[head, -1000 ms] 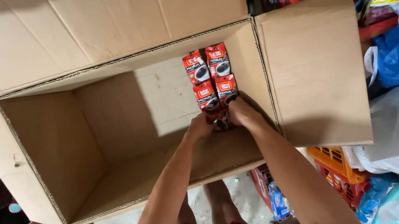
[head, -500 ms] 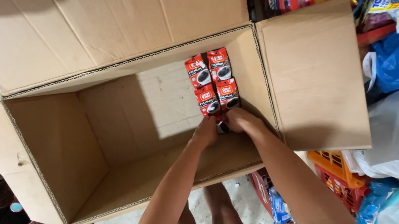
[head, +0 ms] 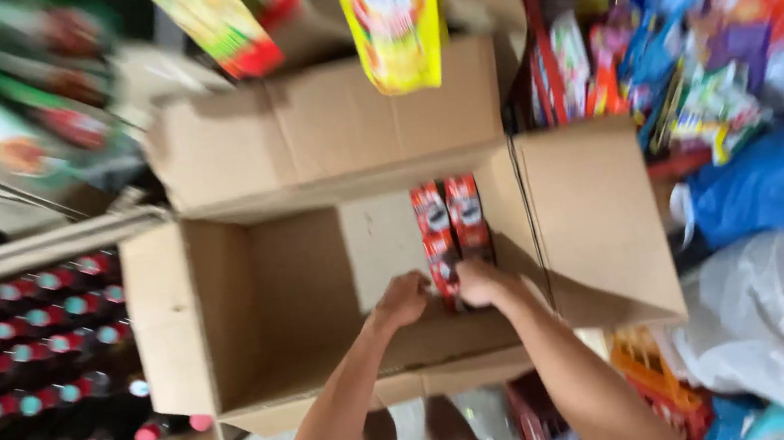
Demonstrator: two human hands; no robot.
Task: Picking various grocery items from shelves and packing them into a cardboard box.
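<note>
Both hands, left hand (head: 404,299) and right hand (head: 483,282), close around small red rectangular packets (head: 451,227) standing against the right wall inside the open brown cardboard box (head: 223,313), near its right-hand flap.

Small red packs (head: 452,232) with dark round pictures stand upright in two tight columns inside the open cardboard box (head: 223,313), pressed against its back wall near the right-hand corner, their lower ends hidden behind both hands.
</note>
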